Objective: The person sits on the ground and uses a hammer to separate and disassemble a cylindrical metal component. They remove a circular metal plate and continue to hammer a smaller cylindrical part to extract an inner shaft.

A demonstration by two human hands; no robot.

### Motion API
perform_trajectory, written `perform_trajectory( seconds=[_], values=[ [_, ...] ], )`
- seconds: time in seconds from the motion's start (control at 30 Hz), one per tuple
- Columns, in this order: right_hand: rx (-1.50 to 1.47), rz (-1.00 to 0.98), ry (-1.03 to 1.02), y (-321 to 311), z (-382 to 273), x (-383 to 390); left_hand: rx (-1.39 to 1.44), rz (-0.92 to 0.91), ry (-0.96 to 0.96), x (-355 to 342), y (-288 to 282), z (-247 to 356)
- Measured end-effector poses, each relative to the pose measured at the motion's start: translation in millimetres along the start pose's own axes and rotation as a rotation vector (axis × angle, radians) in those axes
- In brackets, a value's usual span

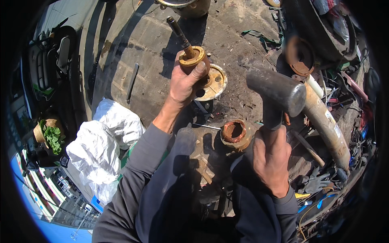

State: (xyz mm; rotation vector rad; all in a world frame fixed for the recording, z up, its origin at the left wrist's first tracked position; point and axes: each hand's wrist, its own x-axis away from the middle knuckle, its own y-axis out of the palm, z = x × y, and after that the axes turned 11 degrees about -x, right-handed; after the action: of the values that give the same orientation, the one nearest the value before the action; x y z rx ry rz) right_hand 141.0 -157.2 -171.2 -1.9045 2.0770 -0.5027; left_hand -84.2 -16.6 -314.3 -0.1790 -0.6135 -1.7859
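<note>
My left hand [186,83] is wrapped round a yellow-brown cylindrical metal housing with a shaft [178,32] sticking up out of it, tilted toward the upper left. Just behind and below it is a round pale-yellow flange plate [219,83] with holes; whether it is joined to the housing I cannot tell. My right hand [272,162] grips a heavy hammer [275,90] close under its thick steel head, which is raised to the right of the housing. Most of the hammer's handle is hidden by my fingers. Between my knees on the ground stands a rusty ring-shaped metal part [234,133].
A flat metal bar [132,82] and a crumpled white sack [99,139] lie to the left. At the right are a thick pipe [327,117], a wooden handle [310,149], a grey glove [316,182] and mixed scrap. A round metal vessel [188,9] stands at the far edge.
</note>
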Motion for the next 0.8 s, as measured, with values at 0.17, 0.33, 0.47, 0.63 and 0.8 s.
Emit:
perform_trajectory(
  seconds=[0.17,0.33,0.47,0.63,0.8],
  values=[
    [-0.006,-0.254,0.45,25,50,16,-0.141,0.023,0.129,5,5,2],
    [-0.216,0.021,0.442,30,63,28,0.109,0.055,0.023,6,4,3],
    [-0.512,0.088,0.663,47,77,-1,0.15,-0.009,-0.03,12,12,0],
    [-0.845,0.083,0.8,54,81,-29,0.025,-0.228,-0.105,25,19,-6],
    [-0.962,-0.035,0.892,39,94,-40,-0.138,-0.287,-0.151,23,9,2]
  ],
)
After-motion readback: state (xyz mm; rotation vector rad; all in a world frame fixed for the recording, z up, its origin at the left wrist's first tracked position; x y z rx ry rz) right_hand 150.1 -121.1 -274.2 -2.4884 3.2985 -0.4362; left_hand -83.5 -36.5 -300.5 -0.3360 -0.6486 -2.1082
